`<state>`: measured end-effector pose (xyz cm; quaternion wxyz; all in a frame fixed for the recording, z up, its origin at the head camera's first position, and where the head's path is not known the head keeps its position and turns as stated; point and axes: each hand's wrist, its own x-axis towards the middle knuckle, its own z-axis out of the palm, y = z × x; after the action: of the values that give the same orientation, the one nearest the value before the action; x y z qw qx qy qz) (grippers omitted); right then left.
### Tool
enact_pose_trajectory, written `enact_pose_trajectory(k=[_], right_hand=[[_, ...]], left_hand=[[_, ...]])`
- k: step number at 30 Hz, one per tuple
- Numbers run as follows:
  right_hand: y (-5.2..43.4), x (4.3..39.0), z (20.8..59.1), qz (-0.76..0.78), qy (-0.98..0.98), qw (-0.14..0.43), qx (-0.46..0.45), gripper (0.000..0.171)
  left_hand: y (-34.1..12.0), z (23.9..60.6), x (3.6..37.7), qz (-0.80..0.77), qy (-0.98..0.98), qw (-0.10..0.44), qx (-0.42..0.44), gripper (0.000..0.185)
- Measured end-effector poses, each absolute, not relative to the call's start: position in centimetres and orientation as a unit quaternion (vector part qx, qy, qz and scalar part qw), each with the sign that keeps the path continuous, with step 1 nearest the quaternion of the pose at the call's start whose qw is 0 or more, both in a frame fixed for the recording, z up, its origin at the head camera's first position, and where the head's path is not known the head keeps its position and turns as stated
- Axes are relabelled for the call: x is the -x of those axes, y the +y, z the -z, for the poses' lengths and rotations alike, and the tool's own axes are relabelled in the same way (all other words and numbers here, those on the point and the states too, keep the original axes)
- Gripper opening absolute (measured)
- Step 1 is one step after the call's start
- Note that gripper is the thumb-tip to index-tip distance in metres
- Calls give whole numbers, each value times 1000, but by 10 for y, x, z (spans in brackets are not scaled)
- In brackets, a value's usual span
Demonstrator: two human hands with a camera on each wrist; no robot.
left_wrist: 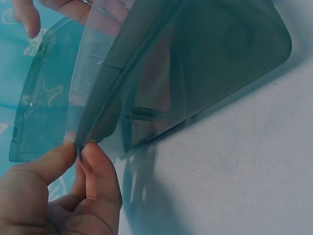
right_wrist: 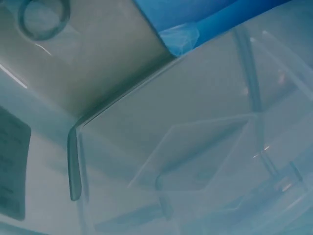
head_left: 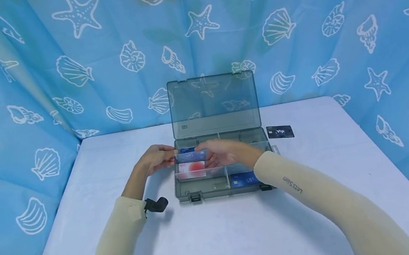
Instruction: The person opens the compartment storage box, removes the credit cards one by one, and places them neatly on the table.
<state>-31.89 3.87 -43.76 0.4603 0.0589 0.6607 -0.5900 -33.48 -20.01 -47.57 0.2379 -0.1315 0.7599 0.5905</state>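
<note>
1. A pale, matte, cloth-covered tabletop (head_left: 223, 237) with rounded corners carries everything; two arms in cream, ribbed-looking sleeves reach over its near edge.
2. A small black clip-like piece (head_left: 156, 204) sits at the left sleeve's cuff, near the box's front left corner.
3. The smoky grey translucent plastic organiser box (head_left: 202, 189) stands about the middle of the tabletop, rectangular with rounded corners, black latches on its front wall and thin walls splitting it into compartments.
4. A glossy blue card (head_left: 245, 180) lies in the front right compartment; a white card with a red-orange round blotch (head_left: 191, 170) lies in the left compartment behind the front row.
5. The clear, thin, rectangular plastic divider (head_left: 190, 157) stands upright across the left half of the box, over the white card, with a blue card just behind it.
6. The left hand (head_left: 156, 159) pinches the divider's left end between thumb and fingertips, as the left wrist view shows (left_wrist: 58, 191).
7. The right hand (head_left: 220, 152) lies at the divider's right end, fingers curled over it; the exact grip is hidden.
8. The hinged lid (head_left: 213, 102) stands upright, smooth and see-through.
9. A black glossy card (head_left: 280, 131) lies flat toward the far right corner, just beside the box.
10. A blue curtain printed with white shells and starfish (head_left: 292, 25) hangs round the far and side edges.
</note>
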Motion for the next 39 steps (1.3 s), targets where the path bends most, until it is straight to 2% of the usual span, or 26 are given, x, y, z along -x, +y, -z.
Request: enact_pose_trajectory(k=[5, 12, 15, 18, 23, 25, 28, 31, 35, 39], right_hand=[[36, 318, 437, 591, 661, 457, -73, 80], [33, 317, 440, 595, 666, 441, -82, 76], [32, 317, 442, 595, 669, 438, -74, 64], [31, 316, 443, 594, 679, 428, -54, 46], [30, 314, 445, 562, 715, 416, 15, 14], [30, 313, 445, 541, 733, 411, 42, 7], [31, 310, 443, 514, 757, 397, 64, 16], [30, 307, 445, 481, 798, 354, 76, 26], [29, 304, 448, 469, 829, 296, 70, 21], [30, 303, 452, 488, 827, 273, 66, 14]], left_hand=[[-200, 476, 336, -587, 762, 238, 134, 41], [-200, 476, 335, -583, 765, 235, 136, 39], [-200, 476, 335, -584, 764, 235, 138, 39], [-199, 475, 335, -585, 763, 236, 140, 39], [-200, 474, 335, -588, 762, 237, 134, 40], [-200, 474, 335, -588, 762, 236, 132, 39], [-199, 473, 335, -590, 761, 238, 128, 40], [-199, 473, 335, -590, 761, 239, 125, 42], [-199, 474, 335, -587, 763, 239, 129, 42], [-199, 475, 336, -581, 767, 236, 135, 40]])
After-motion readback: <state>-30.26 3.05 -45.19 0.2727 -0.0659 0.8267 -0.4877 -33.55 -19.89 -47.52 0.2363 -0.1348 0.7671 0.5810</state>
